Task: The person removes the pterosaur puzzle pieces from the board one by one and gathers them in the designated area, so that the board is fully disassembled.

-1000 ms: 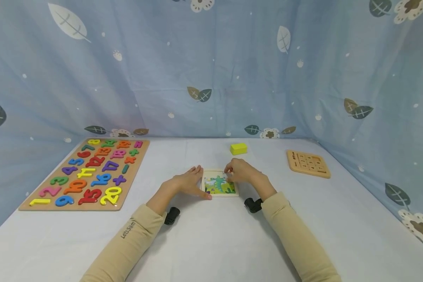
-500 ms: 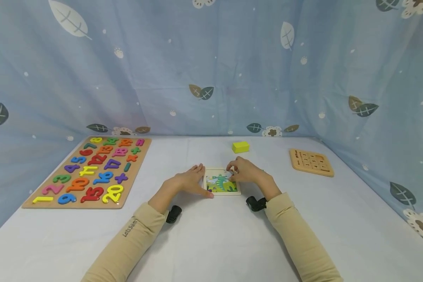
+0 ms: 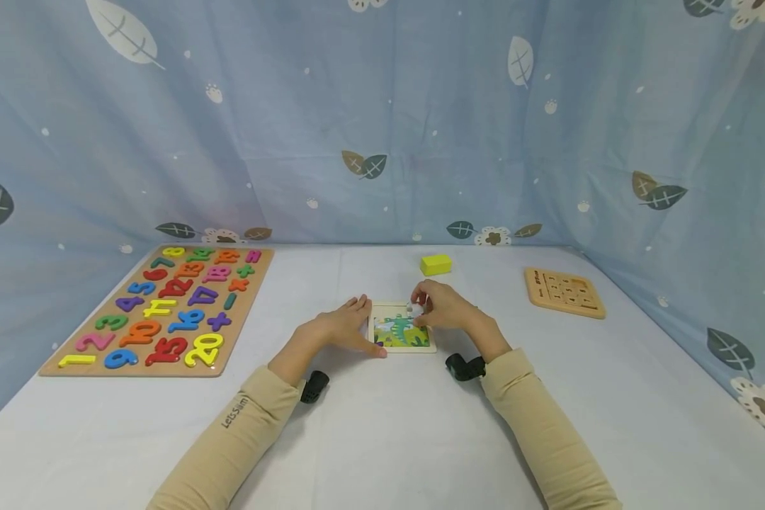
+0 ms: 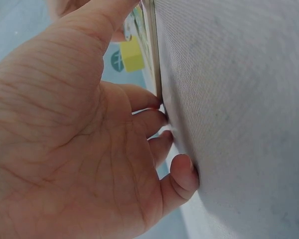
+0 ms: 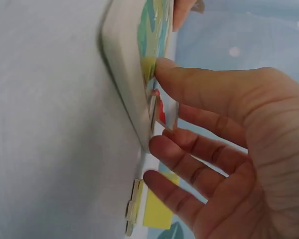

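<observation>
A small framed dinosaur jigsaw puzzle (image 3: 414,350) lies on the white table between both hands. My left hand (image 3: 341,327) rests along its left side, fingers extended at the edge and thumb at the lower left corner. In the left wrist view those fingertips touch down beside the frame. At the upper right corner, my right hand (image 3: 445,309) pinches a pale puzzle piece (image 3: 414,310) between thumb and fingers. The right wrist view has this puzzle piece (image 5: 164,108), with a red patch, standing tilted out of the frame. The hand partly hides that corner.
Behind the puzzle sits a yellow block (image 3: 435,265). A wooden number board (image 3: 242,312) with colourful numerals lies left, and a small wooden number-tile board (image 3: 564,293) right. Thin loose pieces (image 5: 133,209) lie beyond the right fingers. A patterned blue curtain (image 3: 408,120) hangs behind.
My right fingers have shifted slightly at the upper right corner, and the pale puzzle piece now shows tilted up between them. The left hand keeps its place; the head view has moved a little.
</observation>
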A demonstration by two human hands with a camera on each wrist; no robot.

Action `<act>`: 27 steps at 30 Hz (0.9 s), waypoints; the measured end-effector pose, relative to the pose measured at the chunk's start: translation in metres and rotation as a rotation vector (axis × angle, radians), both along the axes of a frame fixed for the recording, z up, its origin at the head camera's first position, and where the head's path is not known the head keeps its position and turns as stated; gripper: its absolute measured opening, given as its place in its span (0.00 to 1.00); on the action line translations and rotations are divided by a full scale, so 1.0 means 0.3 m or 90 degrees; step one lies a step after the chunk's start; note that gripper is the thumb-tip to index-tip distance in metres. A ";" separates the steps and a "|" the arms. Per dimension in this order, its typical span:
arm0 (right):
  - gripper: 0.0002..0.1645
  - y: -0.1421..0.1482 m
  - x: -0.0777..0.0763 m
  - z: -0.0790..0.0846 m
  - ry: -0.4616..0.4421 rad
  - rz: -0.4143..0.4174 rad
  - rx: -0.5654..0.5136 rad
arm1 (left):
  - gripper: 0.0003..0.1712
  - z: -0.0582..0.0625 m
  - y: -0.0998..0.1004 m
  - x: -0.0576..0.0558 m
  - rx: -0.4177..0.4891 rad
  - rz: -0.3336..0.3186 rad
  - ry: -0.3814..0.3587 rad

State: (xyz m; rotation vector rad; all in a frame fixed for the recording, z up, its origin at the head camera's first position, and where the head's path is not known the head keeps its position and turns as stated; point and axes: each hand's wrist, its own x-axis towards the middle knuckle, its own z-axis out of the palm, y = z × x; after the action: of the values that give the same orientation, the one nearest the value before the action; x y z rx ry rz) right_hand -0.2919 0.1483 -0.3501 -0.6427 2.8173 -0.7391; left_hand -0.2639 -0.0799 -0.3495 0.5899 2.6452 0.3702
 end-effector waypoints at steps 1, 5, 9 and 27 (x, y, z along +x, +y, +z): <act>0.23 -0.002 0.001 0.001 0.005 -0.002 0.004 | 0.65 -0.002 -0.001 -0.001 0.001 0.000 0.000; 0.23 -0.007 0.003 0.003 0.034 -0.003 0.020 | 0.65 -0.002 -0.001 0.000 0.001 -0.002 -0.001; 0.21 -0.011 0.001 0.000 0.074 0.006 0.026 | 0.64 -0.001 -0.003 -0.003 -0.001 -0.002 -0.003; 0.17 0.017 0.006 0.037 0.137 -0.010 0.015 | 0.65 -0.001 -0.005 -0.005 0.004 -0.003 -0.006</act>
State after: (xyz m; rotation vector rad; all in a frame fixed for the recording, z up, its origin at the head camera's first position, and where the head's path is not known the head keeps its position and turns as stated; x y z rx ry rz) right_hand -0.2902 0.1534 -0.3388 -0.7381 3.0241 -0.6755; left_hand -0.2655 -0.0813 -0.3498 0.5952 2.6338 0.3782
